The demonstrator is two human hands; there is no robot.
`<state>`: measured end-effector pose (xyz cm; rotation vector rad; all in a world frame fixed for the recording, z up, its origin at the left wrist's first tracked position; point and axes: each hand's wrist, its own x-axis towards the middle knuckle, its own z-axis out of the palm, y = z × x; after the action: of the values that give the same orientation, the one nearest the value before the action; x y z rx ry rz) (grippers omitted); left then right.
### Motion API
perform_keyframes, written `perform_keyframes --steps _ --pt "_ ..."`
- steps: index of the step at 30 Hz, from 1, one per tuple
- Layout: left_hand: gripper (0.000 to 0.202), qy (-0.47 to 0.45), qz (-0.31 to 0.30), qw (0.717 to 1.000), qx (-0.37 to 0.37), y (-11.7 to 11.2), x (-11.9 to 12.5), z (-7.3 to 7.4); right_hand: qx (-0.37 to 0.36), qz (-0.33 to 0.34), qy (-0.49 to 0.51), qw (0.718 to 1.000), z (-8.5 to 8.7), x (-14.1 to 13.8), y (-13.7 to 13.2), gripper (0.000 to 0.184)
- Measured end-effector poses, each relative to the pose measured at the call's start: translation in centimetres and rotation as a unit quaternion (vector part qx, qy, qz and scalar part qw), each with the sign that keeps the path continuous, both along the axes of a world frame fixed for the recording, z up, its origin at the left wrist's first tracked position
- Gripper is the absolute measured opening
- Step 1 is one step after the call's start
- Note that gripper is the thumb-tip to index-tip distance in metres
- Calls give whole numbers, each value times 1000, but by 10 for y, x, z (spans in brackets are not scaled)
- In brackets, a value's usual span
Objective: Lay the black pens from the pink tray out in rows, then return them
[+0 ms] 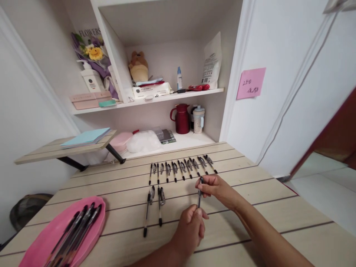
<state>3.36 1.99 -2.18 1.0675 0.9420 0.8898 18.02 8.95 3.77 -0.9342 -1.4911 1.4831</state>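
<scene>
A black pen [199, 199] stands nearly upright between my two hands above the wooden desk. My left hand [190, 227] is closed around its lower part, hiding that end. The thumb and fingers of my right hand [211, 186] pinch the dark upper end, where the cap is. To the left, two uncapped pens [147, 215] lie with their caps [162, 195] beside their upper ends. Farther back is a row of several uncapped pens [167, 172], each with a cap alongside. Several capped-looking pens [79, 231] rest in a pink dish [41, 237] at the lower left.
A small raised shelf [41, 152] carrying light-blue paper [85, 138] stands at the desk's back left. Behind the desk, a white shelf unit [194, 95] holds a red jug [182, 119], a cup [198, 120] and a plush toy [138, 66]. A pink note [251, 83] sticks to the wall.
</scene>
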Motion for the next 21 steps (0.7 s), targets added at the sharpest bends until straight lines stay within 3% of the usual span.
perform_keyframes --steps 9,14,18,21 --pt "34 -8 -11 1000 -20 2 -2 3 -15 -6 3 1000 -5 -2 -1 29" --pt "35 -43 -30 998 -46 2 -6 8 -66 54 149 985 -5 4 -3 43" --pt "33 -91 -60 992 -57 2 -9 9 -96 115 206 967 -10 2 -3 36" --pt "32 -139 -89 985 -57 3 -10 9 -100 109 218 965 -16 -1 -1 29"
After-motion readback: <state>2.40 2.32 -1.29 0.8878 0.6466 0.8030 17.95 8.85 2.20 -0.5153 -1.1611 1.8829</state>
